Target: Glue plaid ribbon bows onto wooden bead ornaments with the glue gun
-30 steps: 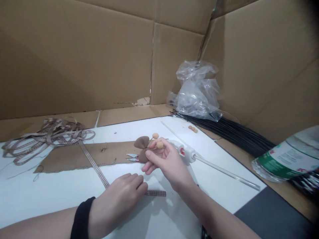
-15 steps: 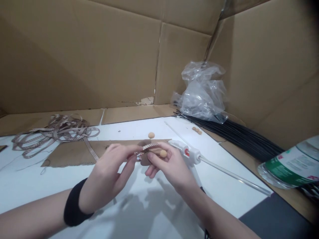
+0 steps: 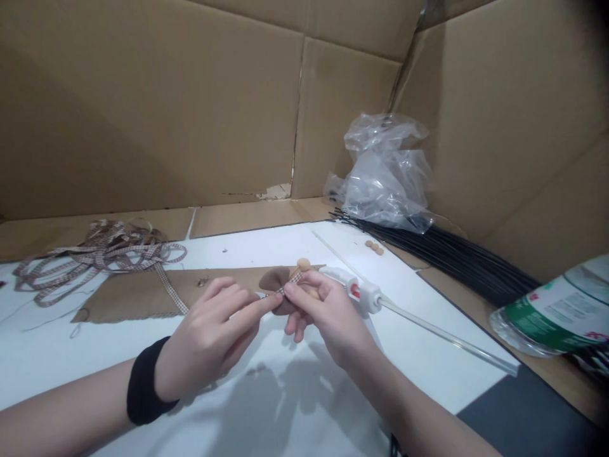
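Note:
Both hands meet over the table around a small brown bow-shaped piece (image 3: 275,278) with brown-and-white checked ribbon (image 3: 295,277) at its middle. My right hand (image 3: 330,311) is closed, thumb and fingers pinching the piece and ribbon from the right. My left hand (image 3: 221,324) is closed too, its index finger and thumb pressing the ribbon at the bow's centre; the exact grip is partly hidden. A tan ball (image 3: 303,263) shows at the upper end of the ribbon. Another small tan ball (image 3: 313,293) peeks out between my right fingers.
A cardboard sheet (image 3: 137,295) lies behind my hands. Tangled checked ribbon (image 3: 99,257) is at the left. A white glue gun (image 3: 364,294) with a clear glue stick lies right of my hands. Further right are tan pieces (image 3: 373,247), black rods (image 3: 442,254), a plastic bag (image 3: 380,184) and a bottle (image 3: 556,311).
The brown piece has turned so more of its bow shape shows. The ribbon between my hands is drawn down across its middle. One ball now sits further right.

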A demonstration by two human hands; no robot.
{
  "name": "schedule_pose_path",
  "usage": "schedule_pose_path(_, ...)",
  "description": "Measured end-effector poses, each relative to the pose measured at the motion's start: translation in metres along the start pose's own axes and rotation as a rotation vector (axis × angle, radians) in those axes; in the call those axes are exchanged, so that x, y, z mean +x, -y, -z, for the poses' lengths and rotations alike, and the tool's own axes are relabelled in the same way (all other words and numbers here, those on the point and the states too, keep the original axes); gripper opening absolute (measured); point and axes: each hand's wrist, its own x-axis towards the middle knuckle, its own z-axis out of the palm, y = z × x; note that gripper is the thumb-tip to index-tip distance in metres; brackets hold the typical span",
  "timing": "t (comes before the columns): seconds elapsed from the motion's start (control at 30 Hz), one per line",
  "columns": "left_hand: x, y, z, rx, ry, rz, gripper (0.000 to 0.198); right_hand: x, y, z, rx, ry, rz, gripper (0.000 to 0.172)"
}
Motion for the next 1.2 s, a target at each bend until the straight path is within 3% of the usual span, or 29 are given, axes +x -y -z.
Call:
schedule_pose_path(0.13, 0.001, -0.004, 0.001, -0.076, -0.051, 0.101, 0.029, -0.001, 0.001, 0.002, -0.007, -0.044, 0.026, 0.019)
schedule_pose_path(0.23, 0.006, -0.009, 0.004, -0.187, -0.065, 0.363, 0.02, -0.001, 0.002, 0.002, -0.056, -0.046, 0.044, 0.015)
schedule_pose_path(0.3, 0.011, -0.01, 0.006, -0.314, 0.01, 0.543, 0.017, -0.001, 0.002, 0.001, -0.074, -0.052, 0.06, 0.014)
schedule_pose_path(0.4, 0.016, -0.011, 0.006, -0.539, 0.121, 0.635, 0.018, -0.002, 0.001, -0.002, -0.069, -0.057, 0.063, 0.016)
schedule_pose_path(0.6, 0.016, -0.011, 0.001, -0.657, 0.045, 0.696, 0.015, -0.002, -0.002, -0.007, -0.074, -0.021, 0.013, 0.022)
schedule_pose_path(1.0, 0.014, -0.011, 0.004, -0.435, 0.079, 0.637, 0.015, 0.001, -0.004, 0.001, -0.064, 0.001, -0.054, 0.021)
schedule_pose_path(1.2, 0.01, -0.009, -0.001, -0.308, 0.051, 0.482, 0.017, 0.002, -0.003, 0.005, -0.051, 0.093, -0.102, 0.022)
